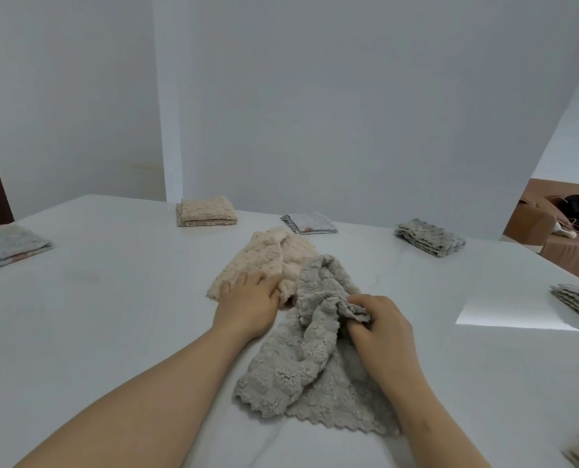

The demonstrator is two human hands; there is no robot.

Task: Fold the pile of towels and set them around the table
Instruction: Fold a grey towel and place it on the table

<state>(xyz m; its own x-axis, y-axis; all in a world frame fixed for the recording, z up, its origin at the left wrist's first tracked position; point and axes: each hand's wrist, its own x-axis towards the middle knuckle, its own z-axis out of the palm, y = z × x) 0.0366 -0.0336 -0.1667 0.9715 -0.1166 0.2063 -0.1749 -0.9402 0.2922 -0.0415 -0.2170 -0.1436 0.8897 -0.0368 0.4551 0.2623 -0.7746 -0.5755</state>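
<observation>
Right fingers (pixel 365 302) gripping grey towel (pixel 298 369)

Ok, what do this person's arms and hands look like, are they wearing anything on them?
Nothing worn that shows. The left hand and right hand are bare, with no gloves, rings or bracelets visible. The left forearm and right forearm are bare too: no sleeve comes into view, and no watch or band at either wrist.

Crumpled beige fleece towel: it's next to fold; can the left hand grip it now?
Likely yes: the left hand rests on the crumpled beige fleece towel; the right hand grips the grey fleece towel.
</observation>
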